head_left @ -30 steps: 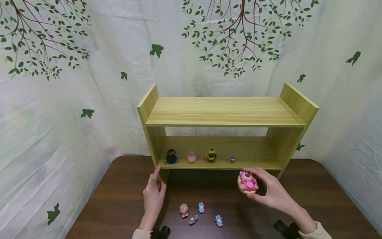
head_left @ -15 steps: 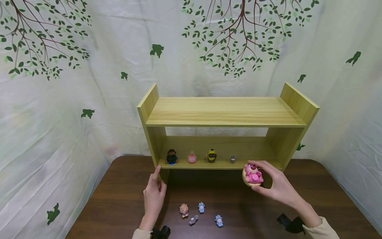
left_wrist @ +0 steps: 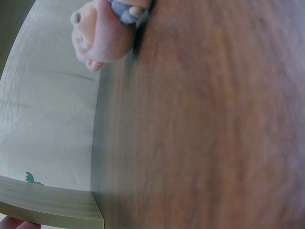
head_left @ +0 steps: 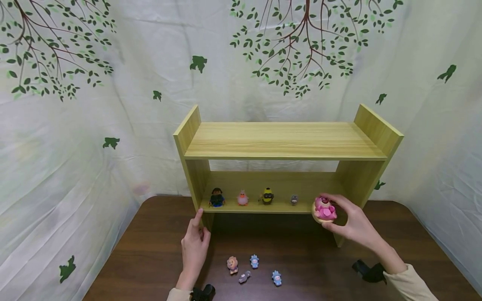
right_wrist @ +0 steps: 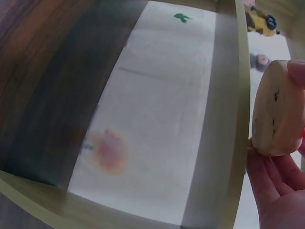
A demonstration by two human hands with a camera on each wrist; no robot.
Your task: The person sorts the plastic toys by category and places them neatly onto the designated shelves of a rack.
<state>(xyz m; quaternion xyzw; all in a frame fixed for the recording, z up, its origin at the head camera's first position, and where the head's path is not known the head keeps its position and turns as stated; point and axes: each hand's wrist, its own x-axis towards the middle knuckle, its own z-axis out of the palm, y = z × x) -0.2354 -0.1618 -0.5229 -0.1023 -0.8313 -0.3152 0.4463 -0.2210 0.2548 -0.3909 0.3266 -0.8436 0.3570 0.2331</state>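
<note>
My right hand [head_left: 355,223] grips a pink bear figurine [head_left: 325,210] with a round cream base between thumb and fingers. It is at the front edge of the lower board of the wooden shelf [head_left: 284,140], right of a small grey figurine [head_left: 293,200]. In the right wrist view, the cream base [right_wrist: 272,112] faces the camera and the bear's front is hidden. My left hand [head_left: 193,246] touches the shelf's left front corner with an extended index finger. In the left wrist view, only fingertips [left_wrist: 19,224] show, beside the shelf's side panel.
On the lower board stand a dark-haired figurine [head_left: 216,197], a pink figurine [head_left: 242,198] and a yellow-black figurine [head_left: 267,196]. A tan figurine [head_left: 232,265], two blue figurines [head_left: 254,261] and a grey figurine [head_left: 244,276] lie on the brown table [head_left: 143,251].
My right hand has carried the pink bear figurine up and to the right, from in front of and below the lower board to its edge. The left hand stays in place.
</note>
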